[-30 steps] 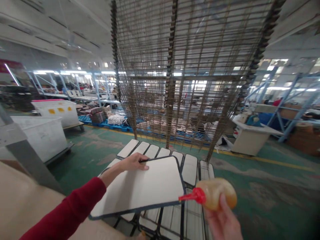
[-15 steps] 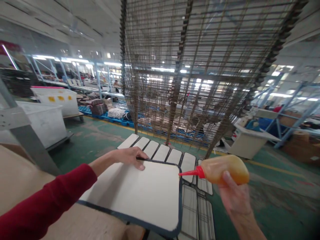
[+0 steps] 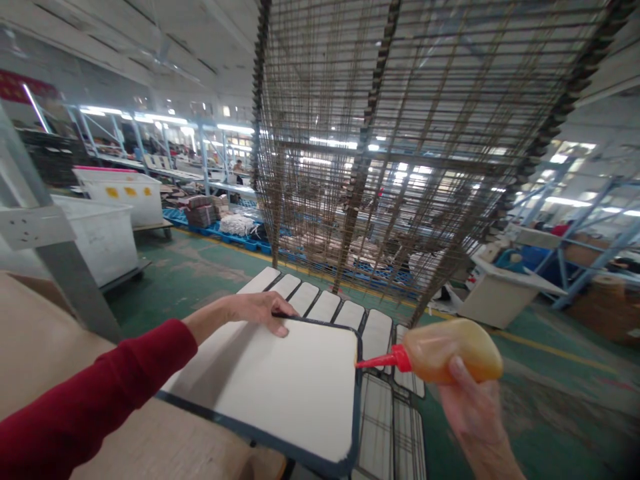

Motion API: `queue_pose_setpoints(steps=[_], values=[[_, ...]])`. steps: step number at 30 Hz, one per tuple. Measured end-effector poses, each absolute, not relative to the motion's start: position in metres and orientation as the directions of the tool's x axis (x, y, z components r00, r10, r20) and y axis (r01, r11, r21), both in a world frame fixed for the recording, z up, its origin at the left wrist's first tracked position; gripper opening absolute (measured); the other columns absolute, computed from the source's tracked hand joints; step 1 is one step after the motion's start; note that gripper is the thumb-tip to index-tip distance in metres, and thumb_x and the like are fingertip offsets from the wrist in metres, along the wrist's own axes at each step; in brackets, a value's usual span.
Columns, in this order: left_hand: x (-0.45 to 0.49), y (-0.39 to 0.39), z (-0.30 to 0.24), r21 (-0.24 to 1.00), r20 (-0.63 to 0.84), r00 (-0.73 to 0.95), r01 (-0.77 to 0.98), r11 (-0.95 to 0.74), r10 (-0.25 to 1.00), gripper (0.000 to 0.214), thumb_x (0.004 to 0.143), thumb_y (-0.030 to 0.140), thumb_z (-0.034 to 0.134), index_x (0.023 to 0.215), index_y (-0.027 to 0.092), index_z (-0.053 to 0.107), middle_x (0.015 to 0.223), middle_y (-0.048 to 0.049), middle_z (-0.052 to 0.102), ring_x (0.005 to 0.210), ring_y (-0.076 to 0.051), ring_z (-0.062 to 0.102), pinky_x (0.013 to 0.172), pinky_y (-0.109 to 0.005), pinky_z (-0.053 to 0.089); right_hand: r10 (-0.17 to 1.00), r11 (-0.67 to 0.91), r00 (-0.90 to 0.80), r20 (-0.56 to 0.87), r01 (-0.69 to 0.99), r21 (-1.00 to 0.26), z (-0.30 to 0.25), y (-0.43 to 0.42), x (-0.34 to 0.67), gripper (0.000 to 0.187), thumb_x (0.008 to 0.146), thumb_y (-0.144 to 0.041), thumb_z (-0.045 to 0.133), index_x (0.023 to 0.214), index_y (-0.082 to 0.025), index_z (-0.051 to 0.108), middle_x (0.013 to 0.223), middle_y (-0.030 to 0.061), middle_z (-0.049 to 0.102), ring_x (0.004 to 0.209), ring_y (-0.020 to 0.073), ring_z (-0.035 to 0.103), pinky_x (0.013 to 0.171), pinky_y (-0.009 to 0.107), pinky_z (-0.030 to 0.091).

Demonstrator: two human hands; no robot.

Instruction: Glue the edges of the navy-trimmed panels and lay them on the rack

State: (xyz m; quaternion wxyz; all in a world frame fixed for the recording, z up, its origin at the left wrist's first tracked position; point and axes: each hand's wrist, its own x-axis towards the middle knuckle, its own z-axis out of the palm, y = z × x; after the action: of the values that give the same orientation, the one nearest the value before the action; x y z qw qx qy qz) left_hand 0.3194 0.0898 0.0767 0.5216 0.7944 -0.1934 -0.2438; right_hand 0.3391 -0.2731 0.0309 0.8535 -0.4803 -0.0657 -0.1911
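Observation:
A white board with a dark blue edge [image 3: 280, 383] lies partly on a brown table [image 3: 145, 447] and juts out over its edge. My left hand [image 3: 260, 310], on a red-sleeved arm, grips the board's far edge with the thumb on top. My right hand [image 3: 467, 407] holds a yellowish squeeze bottle [image 3: 453, 360] on its side. Its red nozzle [image 3: 380, 362] touches the board's right edge.
A tall wire drying rack [image 3: 400, 147] rises just ahead. Its lowest tray carries a row of several white panels [image 3: 325, 307]. White bins [image 3: 110, 220] stand left on the green floor. A white cabinet [image 3: 500, 290] and blue shelving [image 3: 595, 247] are at right.
The board has been drawn back over the table, my left hand still on its far edge. The bottle rose and its nozzle now meets the board's right edge.

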Motion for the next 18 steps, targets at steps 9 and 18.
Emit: queue_pose_setpoints(steps=[9, 18], values=[[0.32, 0.095, 0.075, 0.932, -0.2, 0.795, -0.025, -0.361, -0.572, 0.044, 0.068, 0.044, 0.078, 0.102, 0.016, 0.074, 0.09, -0.0039, 0.073, 0.079, -0.018, 0.063, 0.078, -0.025, 0.05, -0.235, 0.489, 0.927, 0.293, 0.373, -0.788, 0.031, -0.27, 0.331, 0.058, 0.044, -0.031, 0.091, 0.098, -0.025, 0.069, 0.087, -0.001, 0.072, 0.07, 0.0153, 0.066, 0.067, 0.025, 0.056], [0.318, 0.099, 0.073, 0.937, -0.205, 0.794, -0.01, -0.349, -0.573, 0.041, 0.07, 0.044, 0.077, 0.1, 0.016, 0.074, 0.09, -0.0048, 0.074, 0.078, -0.019, 0.065, 0.077, -0.027, 0.051, -0.217, 0.501, 0.935, 0.279, 0.352, -0.791, 0.031, -0.271, 0.327, 0.059, 0.042, -0.028, 0.091, 0.097, -0.024, 0.069, 0.089, 0.0001, 0.072, 0.071, 0.0164, 0.066, 0.067, 0.026, 0.058]])
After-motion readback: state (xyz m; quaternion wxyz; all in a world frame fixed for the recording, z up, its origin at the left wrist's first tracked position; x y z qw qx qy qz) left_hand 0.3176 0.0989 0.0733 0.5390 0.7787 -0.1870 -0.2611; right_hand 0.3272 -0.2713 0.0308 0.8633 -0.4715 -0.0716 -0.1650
